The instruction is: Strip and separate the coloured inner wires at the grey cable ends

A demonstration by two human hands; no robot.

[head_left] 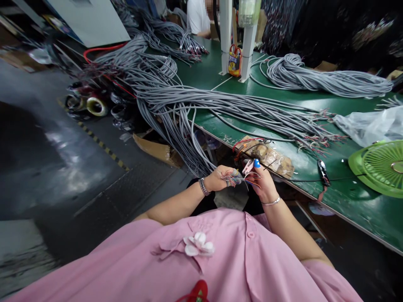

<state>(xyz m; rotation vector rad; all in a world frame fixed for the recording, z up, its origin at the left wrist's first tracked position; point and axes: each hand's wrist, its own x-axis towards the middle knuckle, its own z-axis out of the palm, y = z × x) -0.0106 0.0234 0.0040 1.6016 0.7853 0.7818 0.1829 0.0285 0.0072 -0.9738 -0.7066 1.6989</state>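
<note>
In front of my shirt, my left hand (218, 178) is closed around several grey cable ends (236, 175), and thin coloured wires fan out from them. My right hand (263, 184) is closed beside it, its thumb wearing a blue fingertip cover (257, 163). A small pink clip-like tool (248, 167) is held in that hand; its exact kind is hard to make out. Loose stripped wires (253, 179) pass between the two hands, close to the right fingers. Just beyond my hands, a brown taped block (267, 156) lies on the table edge.
Long grey cables (220, 98) drape across the green table (352, 205) and over its near edge. A green fan (384, 165), a dark-handled cutter (323, 173) and a plastic bag (371, 123) are at right. White posts (225, 37) rise mid-table; a person (198, 19) is behind.
</note>
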